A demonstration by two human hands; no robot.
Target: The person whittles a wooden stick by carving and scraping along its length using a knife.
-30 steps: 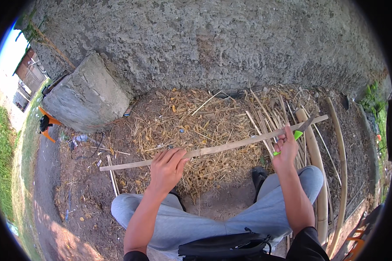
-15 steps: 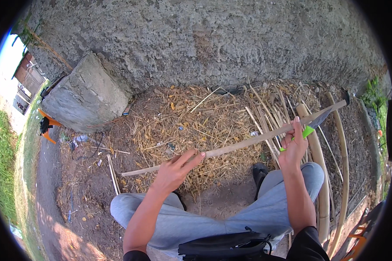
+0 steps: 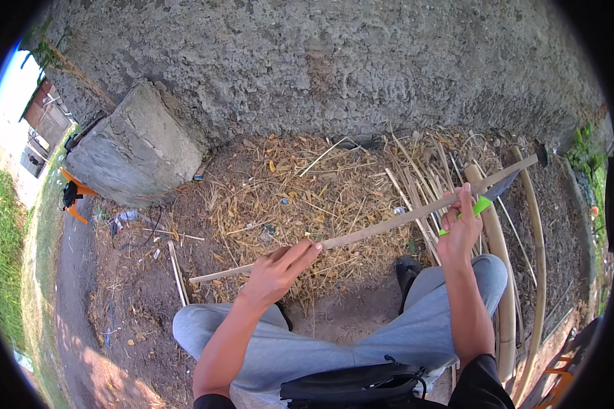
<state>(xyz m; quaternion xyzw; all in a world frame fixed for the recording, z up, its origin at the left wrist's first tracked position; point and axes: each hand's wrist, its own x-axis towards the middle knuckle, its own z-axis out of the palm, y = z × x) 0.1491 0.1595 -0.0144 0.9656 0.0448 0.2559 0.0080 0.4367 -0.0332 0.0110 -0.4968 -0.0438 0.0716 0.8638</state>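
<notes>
A long, flat bamboo strip (image 3: 382,228) stretches across in front of me, its right end higher than its left. Toward its left part, my left hand (image 3: 271,278) is closed round it with the fingertips on top. My right hand (image 3: 460,232) grips the bright green handle of a knife (image 3: 483,204), and its index finger reaches up against the strip. The knife's dark blade lies along the underside of the strip near its right end, partly hidden by it. My palms and the undersides of the fingers are out of sight.
Dry shavings (image 3: 300,198) and leaves litter the ground. Bamboo poles (image 3: 505,293) and several split strips (image 3: 416,180) lie at the right. A rough wall (image 3: 361,68) rises ahead, with a concrete block (image 3: 140,146) at the left. My bent knees flank the work.
The strip's left end has dipped slightly and its right end has shifted a little left. My left hand has moved down slightly with it; both grips stay the same.
</notes>
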